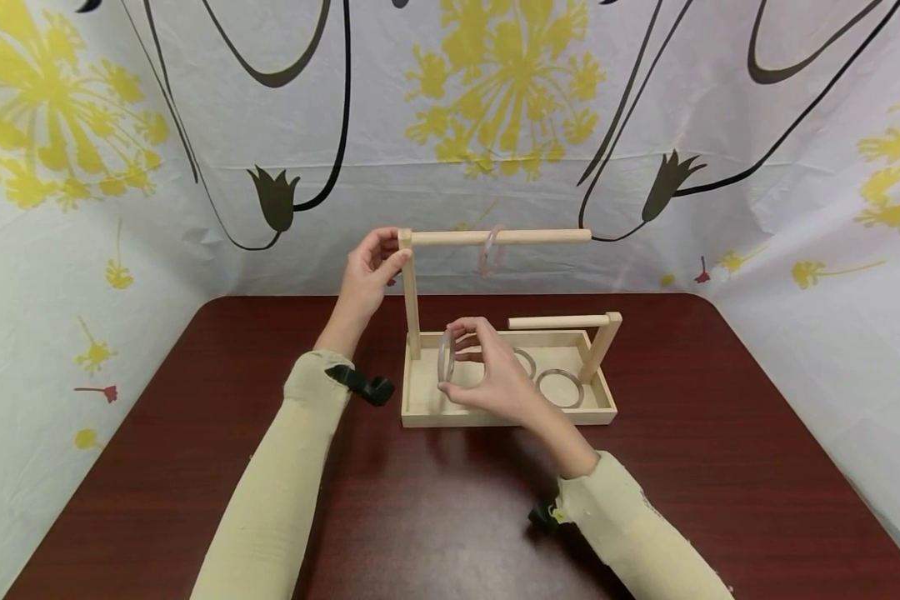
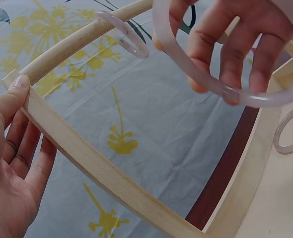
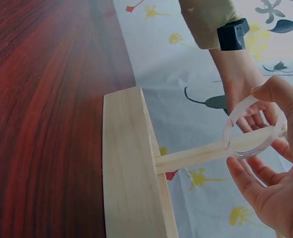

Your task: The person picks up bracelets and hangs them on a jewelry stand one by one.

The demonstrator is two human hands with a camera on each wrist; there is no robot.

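My left hand (image 1: 370, 268) grips the top of the tall wooden post (image 1: 411, 292) of a bangle stand, thumb on the near face. Between the thumb and fingers of my right hand (image 1: 491, 375) is a pale translucent bangle (image 1: 442, 357), held upright above the left part of the wooden tray (image 1: 480, 421). Another pinkish bangle (image 1: 489, 252) hangs around the upper wooden bar (image 1: 540, 237), near its middle. Two more bangles lie in the tray: one (image 1: 560, 389) at the right, and one (image 1: 527, 362) partly hidden behind my right hand.
A shorter post (image 1: 602, 346) at the tray's right end carries a lower bar (image 1: 558, 322) that points left. The stand rests on a dark red wooden table (image 1: 435, 517). Behind it hangs a white cloth (image 1: 390, 192) with yellow flower prints.
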